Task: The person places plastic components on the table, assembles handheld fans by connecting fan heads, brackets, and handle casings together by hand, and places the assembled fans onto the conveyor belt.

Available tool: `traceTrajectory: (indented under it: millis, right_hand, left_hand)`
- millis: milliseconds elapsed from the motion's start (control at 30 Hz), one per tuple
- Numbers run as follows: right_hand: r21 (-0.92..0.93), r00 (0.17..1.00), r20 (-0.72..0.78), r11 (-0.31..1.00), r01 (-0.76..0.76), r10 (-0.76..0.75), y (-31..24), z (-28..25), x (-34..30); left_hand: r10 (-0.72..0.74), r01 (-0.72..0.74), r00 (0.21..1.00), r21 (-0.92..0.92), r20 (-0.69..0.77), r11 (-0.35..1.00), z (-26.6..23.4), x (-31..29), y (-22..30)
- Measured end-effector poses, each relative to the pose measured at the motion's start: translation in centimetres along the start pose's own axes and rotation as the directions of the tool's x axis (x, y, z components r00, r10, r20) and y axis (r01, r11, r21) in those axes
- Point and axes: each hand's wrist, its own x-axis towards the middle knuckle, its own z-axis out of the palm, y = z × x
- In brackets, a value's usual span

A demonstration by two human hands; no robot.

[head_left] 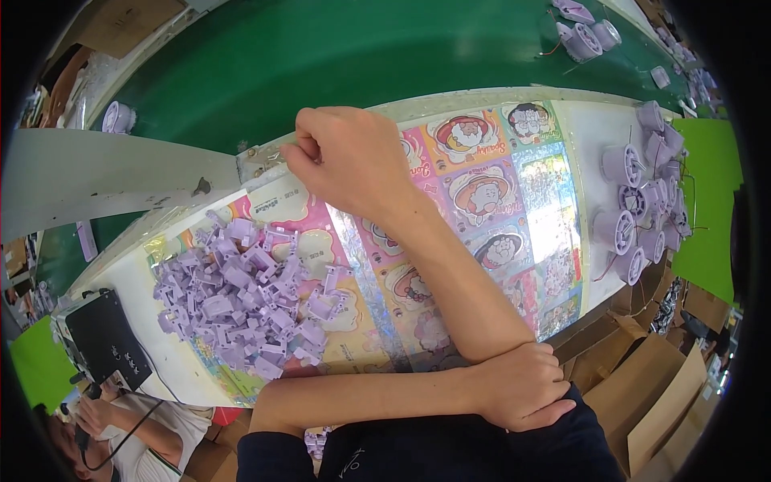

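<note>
My left arm lies across the near side of the table, and my left hand (522,387) is closed round my right arm (482,321) by the elbow. From there the right forearm slants up and to the left. My right hand (349,157) is curled into a loose fist by the table's far edge, and nothing shows in it. Beneath the forearm lies a sheet of colourful cartoon prints (482,197) under shiny clear film. Left of it, a heap of small lilac plastic parts (241,297) covers part of the prints.
Lilac round housings with thin wires (634,197) stand at the right, and several more (582,40) lie on the green belt (321,56). A grey metal post (120,181) juts in at left, above a black box (104,337). Cardboard boxes (650,394) stand lower right. Another person (152,434) sits lower left.
</note>
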Motion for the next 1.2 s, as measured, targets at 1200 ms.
traceTrajectory:
  millis: [1200]
  right_hand:
    - [0.001,0.998,-0.065,1.0,0.023,-0.023,0.43,0.62,-0.08]
  left_hand:
    - [-0.01,0.01,1.0,-0.001,0.018,1.0,-0.06,-0.02,0.03]
